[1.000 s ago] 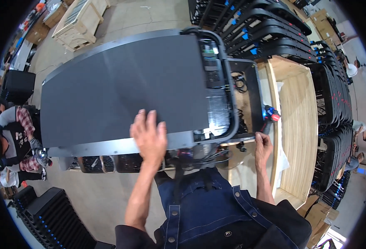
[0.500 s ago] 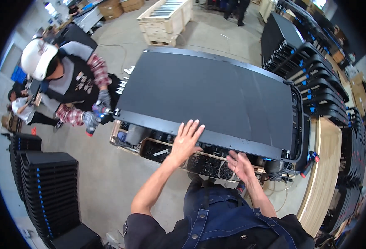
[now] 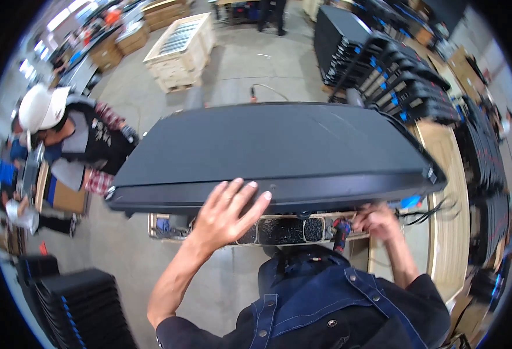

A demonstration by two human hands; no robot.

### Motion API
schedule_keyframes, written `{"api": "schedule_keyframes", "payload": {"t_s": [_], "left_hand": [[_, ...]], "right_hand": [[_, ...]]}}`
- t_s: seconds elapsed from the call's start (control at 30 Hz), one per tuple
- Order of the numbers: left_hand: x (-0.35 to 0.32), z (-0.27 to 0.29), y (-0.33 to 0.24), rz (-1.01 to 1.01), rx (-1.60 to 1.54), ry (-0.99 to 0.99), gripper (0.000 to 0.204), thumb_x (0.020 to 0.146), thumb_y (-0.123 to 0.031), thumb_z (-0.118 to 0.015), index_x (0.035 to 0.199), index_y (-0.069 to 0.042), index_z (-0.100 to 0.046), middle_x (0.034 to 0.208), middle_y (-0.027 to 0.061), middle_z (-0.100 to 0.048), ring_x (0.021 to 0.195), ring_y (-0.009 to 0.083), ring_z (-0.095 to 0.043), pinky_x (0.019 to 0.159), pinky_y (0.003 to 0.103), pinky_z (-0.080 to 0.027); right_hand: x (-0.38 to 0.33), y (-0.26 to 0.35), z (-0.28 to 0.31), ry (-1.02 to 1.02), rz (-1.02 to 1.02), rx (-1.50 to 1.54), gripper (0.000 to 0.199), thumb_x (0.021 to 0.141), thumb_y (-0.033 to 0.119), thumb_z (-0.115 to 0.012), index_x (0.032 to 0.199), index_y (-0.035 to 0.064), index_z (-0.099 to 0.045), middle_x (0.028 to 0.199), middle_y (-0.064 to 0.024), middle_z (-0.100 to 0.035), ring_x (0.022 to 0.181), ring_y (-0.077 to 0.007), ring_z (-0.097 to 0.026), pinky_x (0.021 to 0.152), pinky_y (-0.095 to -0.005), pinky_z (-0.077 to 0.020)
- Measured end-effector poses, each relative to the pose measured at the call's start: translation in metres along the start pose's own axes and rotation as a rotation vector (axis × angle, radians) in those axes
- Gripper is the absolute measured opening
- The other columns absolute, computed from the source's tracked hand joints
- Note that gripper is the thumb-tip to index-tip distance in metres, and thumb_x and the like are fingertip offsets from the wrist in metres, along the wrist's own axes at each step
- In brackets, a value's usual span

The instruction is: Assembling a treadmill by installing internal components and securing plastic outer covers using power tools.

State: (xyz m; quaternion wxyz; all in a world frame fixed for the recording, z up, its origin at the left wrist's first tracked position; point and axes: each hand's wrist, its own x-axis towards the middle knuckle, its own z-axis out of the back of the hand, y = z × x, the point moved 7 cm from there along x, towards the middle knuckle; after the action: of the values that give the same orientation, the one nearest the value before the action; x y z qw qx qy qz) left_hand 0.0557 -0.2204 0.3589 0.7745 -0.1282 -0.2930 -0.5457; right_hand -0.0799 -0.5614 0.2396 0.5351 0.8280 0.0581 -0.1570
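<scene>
A large black treadmill deck (image 3: 267,145) lies across the bench in front of me, its near side rail facing me. My left hand (image 3: 224,212) rests on that near rail, fingers spread and holding nothing. Below the deck's near right edge is my right hand (image 3: 378,223), its fingers bent and smeared by motion; whether they hold anything is unclear. Just left of it, a red-and-black power tool (image 3: 341,230) sits at the bench edge. Under the deck, a wooden tray (image 3: 238,244) shows compartments with small dark parts.
A co-worker in a white cap (image 3: 44,107) stands at the deck's left end. A wooden crate (image 3: 177,55) is beyond it. Black frames are stacked at the right (image 3: 407,87) and lower left (image 3: 81,302). A long pale wooden board (image 3: 448,232) runs along my right.
The deck's near side now shows more of its side face, and the deck sits lower in view. My left hand stays on the rail; my right hand has moved right, beneath the edge.
</scene>
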Motion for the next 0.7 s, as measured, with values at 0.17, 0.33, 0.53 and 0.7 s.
{"api": "schedule_keyframes", "payload": {"t_s": [0.17,0.33,0.53,0.7], "left_hand": [[0.078,0.121,0.027,-0.14,0.184,-0.198,0.038,0.082,-0.027,-0.078,0.114,-0.006,-0.073,0.1,0.0118,-0.073,0.085,0.0272,-0.072,0.073,0.037,-0.058],[0.12,0.102,0.11,-0.045,0.222,-0.033,0.066,0.083,-0.053,-0.074,0.123,0.0,-0.068,0.103,0.0192,-0.07,0.087,0.0311,-0.069,0.072,0.037,-0.055],[0.217,0.021,0.243,0.176,0.409,0.084,0.08,0.103,-0.067,-0.031,0.128,0.001,-0.064,0.114,0.0235,-0.07,0.112,0.0372,-0.067,0.098,0.045,-0.048],[0.28,-0.093,0.386,0.356,0.218,0.32,0.075,0.107,-0.059,-0.029,0.117,0.006,-0.065,0.091,0.0157,-0.065,0.086,0.0263,-0.06,0.082,0.039,-0.046]], "right_hand": [[-0.013,0.115,-0.069,0.294,0.63,0.064,0.078,0.074,0.03,-0.085,0.127,-0.0154,-0.052,0.123,-0.036,-0.061,0.092,-0.0409,-0.073,0.065,-0.0416,-0.0639],[0.091,-0.097,-0.045,0.276,-0.364,0.022,0.044,0.103,0.035,-0.057,0.131,0.0007,-0.059,0.122,-0.018,-0.069,0.103,-0.0292,-0.072,0.081,-0.0372,-0.0603],[0.32,-0.139,0.091,-0.321,-0.018,1.172,0.054,0.105,0.048,-0.04,0.136,0.0075,-0.055,0.137,-0.0132,-0.06,0.126,-0.0295,-0.056,0.109,-0.0508,-0.0438],[0.338,-0.17,0.108,0.185,0.377,1.62,0.042,0.101,0.035,-0.053,0.13,0.0051,-0.059,0.131,-0.0132,-0.063,0.118,-0.0306,-0.059,0.105,-0.0506,-0.0474]]}}
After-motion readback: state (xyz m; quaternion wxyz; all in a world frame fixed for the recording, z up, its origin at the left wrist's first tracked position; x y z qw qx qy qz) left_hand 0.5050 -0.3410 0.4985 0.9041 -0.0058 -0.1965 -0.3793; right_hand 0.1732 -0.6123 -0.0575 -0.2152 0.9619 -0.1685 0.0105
